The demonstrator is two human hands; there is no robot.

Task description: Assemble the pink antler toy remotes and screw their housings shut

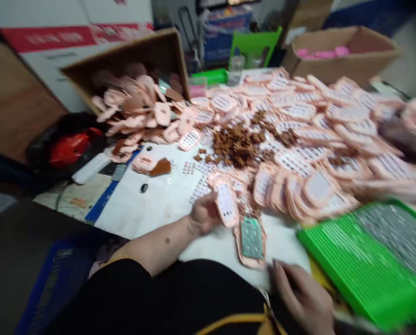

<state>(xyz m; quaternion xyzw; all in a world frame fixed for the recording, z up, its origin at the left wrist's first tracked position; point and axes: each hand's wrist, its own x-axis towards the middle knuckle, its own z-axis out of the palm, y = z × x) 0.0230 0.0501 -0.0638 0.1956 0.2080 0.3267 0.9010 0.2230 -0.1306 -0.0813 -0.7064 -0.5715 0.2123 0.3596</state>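
Observation:
My left hand (206,215) is closed around the edge of a pale pink plastic casing with a white front panel (227,204), tilted up above the table. Just right of it lies an open pink casing half (252,265) with a green circuit board (252,237) inside. My right hand (303,295) is low at the table's near edge, apart from the casings. It is blurred, and its curled fingers partly hide one another, so I cannot make out whether it holds anything. Beyond the left hand, stacked pink casings (291,188) stand on the white tabletop.
A green ribbed tray (364,265) with small grey metal pieces lies at right. Brown small parts (237,144) are heaped mid-table, and many pink casings (298,111) cover the back. A tipped cardboard box (124,56) spills casings at left; another box (347,60) stands behind.

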